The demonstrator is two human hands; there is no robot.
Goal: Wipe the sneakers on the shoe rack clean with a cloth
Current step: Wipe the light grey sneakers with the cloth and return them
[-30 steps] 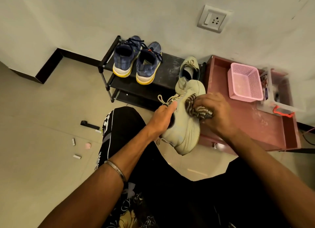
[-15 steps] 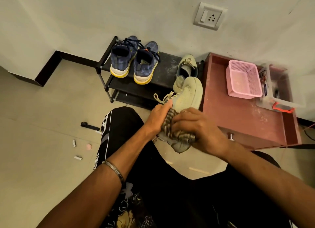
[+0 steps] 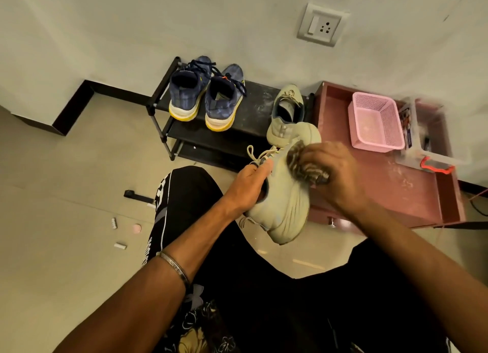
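A pale green sneaker (image 3: 284,207) is held in the air in front of the black shoe rack (image 3: 253,107), toe pointing away from me. My left hand (image 3: 250,185) grips it at the collar, fingers inside the opening. My right hand (image 3: 332,173) holds a striped brown cloth (image 3: 303,165) pressed on the sneaker's upper side near the toe. The matching pale sneaker (image 3: 286,115) stands on the rack's top shelf at the right. Two blue sneakers with yellow soles (image 3: 206,96) stand at the left of that shelf.
A reddish low cabinet (image 3: 383,194) stands right of the rack, carrying a pink basket (image 3: 376,121) and a clear plastic box (image 3: 433,146). Small bits and a black bar (image 3: 137,195) lie on the tiled floor at left. My knees in black trousers frame the bottom.
My right hand has slid the cloth from the sneaker's heel end back up toward the toe, uncovering the heel and sole. My left hand keeps its grip.
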